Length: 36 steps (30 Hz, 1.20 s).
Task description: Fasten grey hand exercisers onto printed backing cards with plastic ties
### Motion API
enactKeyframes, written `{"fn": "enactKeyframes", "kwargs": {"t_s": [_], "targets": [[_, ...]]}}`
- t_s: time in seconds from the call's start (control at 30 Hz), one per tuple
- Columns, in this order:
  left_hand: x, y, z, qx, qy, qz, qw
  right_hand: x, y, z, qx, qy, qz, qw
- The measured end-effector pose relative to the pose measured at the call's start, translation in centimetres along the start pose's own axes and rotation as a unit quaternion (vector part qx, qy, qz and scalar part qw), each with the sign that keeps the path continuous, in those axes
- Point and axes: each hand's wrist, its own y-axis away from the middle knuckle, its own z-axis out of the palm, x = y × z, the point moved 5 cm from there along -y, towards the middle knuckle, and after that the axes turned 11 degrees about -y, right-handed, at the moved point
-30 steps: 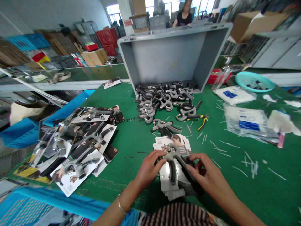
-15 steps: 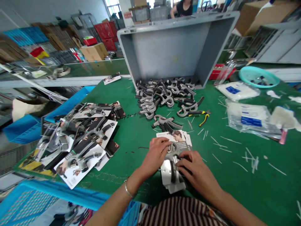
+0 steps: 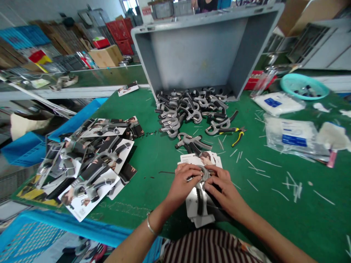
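Grey-black tool (image 3: 200,200), curved, on white card (image 3: 191,211); left hand (image 3: 183,185), right hand (image 3: 224,189) pinching its top.

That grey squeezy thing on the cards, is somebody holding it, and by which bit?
The left hand and right hand both hold the grey grip by its looped end; the fingers hide exactly where.

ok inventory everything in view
hand grip: one, grey-black, front centre
card stack: one, whitish, beneath it
loose grips: many, grey-black, centre
carded grips: several, mixed colours, left
crate: one, grey, back
tray: one, red, right
pliers: one, yellow-black, right of centre
strips: many, white, right
bags: two, whitish, right
bowl: one, turquoise, far right
bins: several, blue, left
table: one, green, centre
boxes: several, brown, background
co-worker: one, dark top, behind crate
left hand: one, at hand grip
right hand: one, at hand grip
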Motion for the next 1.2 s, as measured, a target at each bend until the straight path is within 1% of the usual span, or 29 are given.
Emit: {"fn": "enactKeyframes", "kwargs": {"t_s": [0.07,0.13,0.5,0.67,0.77,0.83,0.87,0.93,1.0,1.03,1.1,1.2], "targets": [[-0.2,0.0,0.1,0.0,0.0,-0.003,1.0,0.0,0.3,0.2,-0.021,0.008,-0.004,1.0],[-0.3,0.1,0.2,0.001,-0.003,-0.005,1.0,0.0,0.5,0.4,-0.029,0.013,-0.007,0.999],[-0.4,0.3,0.1,-0.003,-0.005,0.006,1.0,-0.1,0.0,0.4,-0.037,0.004,0.009,0.999],[-0.1,0.8,-0.1,-0.004,-0.006,0.025,1.0,-0.2,-0.1,0.4,-0.023,0.005,0.002,1.0],[0.1,1.1,-0.2,-0.039,-0.008,0.052,0.998,-0.2,-0.5,0.5,-0.001,-0.005,0.002,1.0],[0.1,1.0,-0.5,-0.055,0.01,0.039,0.998,-0.1,-0.8,0.5,0.009,-0.009,-0.002,1.0],[0.1,0.8,-0.7,-0.051,0.025,0.021,0.998,-0.1,-0.9,0.6,0.011,-0.008,-0.006,1.0],[0.2,0.4,-1.2,-0.021,0.046,-0.018,0.999,0.1,-0.9,0.7,0.014,-0.01,-0.014,1.0],[1.0,0.3,-1.7,0.013,0.039,-0.033,0.999,0.3,-0.9,0.6,0.025,-0.018,-0.012,0.999],[1.6,0.4,-1.8,0.025,0.023,-0.024,0.999,0.4,-0.8,0.6,0.034,-0.025,-0.011,0.999],[3.3,1.0,-1.7,0.028,-0.026,0.023,0.999,0.5,-0.8,0.5,0.06,-0.038,-0.011,0.997],[5.2,2.9,-0.2,-0.004,-0.112,0.109,0.988,0.4,-0.8,0.5,0.097,-0.047,-0.018,0.994]]}}
